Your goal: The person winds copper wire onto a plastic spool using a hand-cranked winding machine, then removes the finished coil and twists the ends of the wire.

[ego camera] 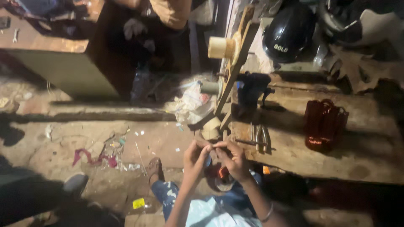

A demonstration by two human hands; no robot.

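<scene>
Near the wooden bench [320, 155], left hand [194, 157] and right hand [236, 159] pinch together one small piece [213, 146]; too dim to identify. It could slip down onto the littered floor [126, 143].

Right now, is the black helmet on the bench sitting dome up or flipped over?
Dome up. The black helmet shows its rounded glossy shell to the camera, with no hollow inside visible, at the far end of the wooden bench.

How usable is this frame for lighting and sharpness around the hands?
Head view: one harsh light falls mid-frame, so the left hand, right hand and wooden bench are bright while the corners sink into black; the whole frame is soft and grainy, and the dark helmet shows glare.
</scene>
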